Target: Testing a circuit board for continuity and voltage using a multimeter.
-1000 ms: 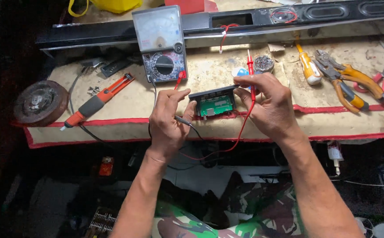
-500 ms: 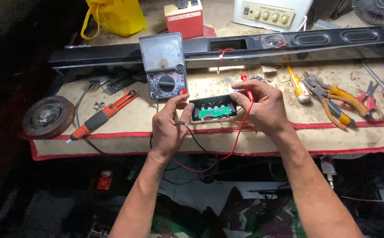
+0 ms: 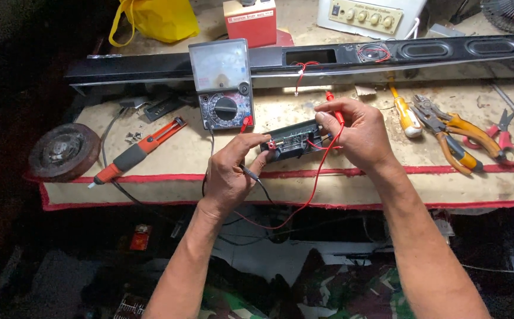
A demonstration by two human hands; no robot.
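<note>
My left hand (image 3: pixel 233 168) grips the left end of a small black module with a circuit board (image 3: pixel 295 142) and also holds a black test probe whose lead trails down. My right hand (image 3: pixel 357 133) pinches a red test probe (image 3: pixel 335 112) against the module's right end. Red and black leads (image 3: pixel 292 215) hang in a loop below the bench edge. Just behind the hands stands a grey analog multimeter (image 3: pixel 221 82) with a round dial.
A red-handled soldering iron (image 3: pixel 139 150) and a round speaker magnet (image 3: pixel 63 152) lie at the left. Yellow screwdriver (image 3: pixel 407 115), orange pliers (image 3: pixel 452 133) and red scissors (image 3: pixel 505 139) lie at the right. A long black casing (image 3: pixel 422 53) spans the back. A yellow bag (image 3: pixel 150 20) sits behind.
The module has been tilted so its green board faces away from me and its dark side shows. My right hand shifted along its right end with the red probe.
</note>
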